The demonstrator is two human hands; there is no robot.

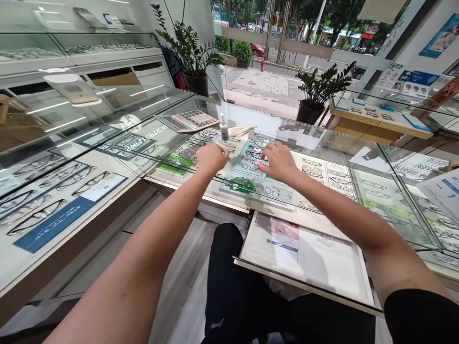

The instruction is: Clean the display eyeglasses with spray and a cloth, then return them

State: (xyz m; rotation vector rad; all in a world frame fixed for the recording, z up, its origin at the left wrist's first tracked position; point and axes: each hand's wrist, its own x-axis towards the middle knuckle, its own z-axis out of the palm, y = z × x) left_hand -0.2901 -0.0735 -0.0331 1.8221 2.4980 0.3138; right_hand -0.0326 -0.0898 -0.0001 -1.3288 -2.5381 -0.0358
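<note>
Over the glass display counter (172,157), my left hand (212,157) is closed, thumb and fingers drawn together; whatever it might hold is hidden. My right hand (280,162) hovers to its right with fingers bent and apart, nothing visible in them. Just beyond the left hand stand a small spray bottle (224,129) with a white top and blue label, and a pale crumpled cloth (240,130). A large-buttoned calculator (190,120) lies farther left. Rows of eyeglasses (254,152) show under the glass between my hands.
Below the counter, an open drawer (333,267) with papers juts over my lap. A green round sign (238,185) sits near the counter's front. A white stand (73,88) is at left. Potted plants (311,102) stand by the window.
</note>
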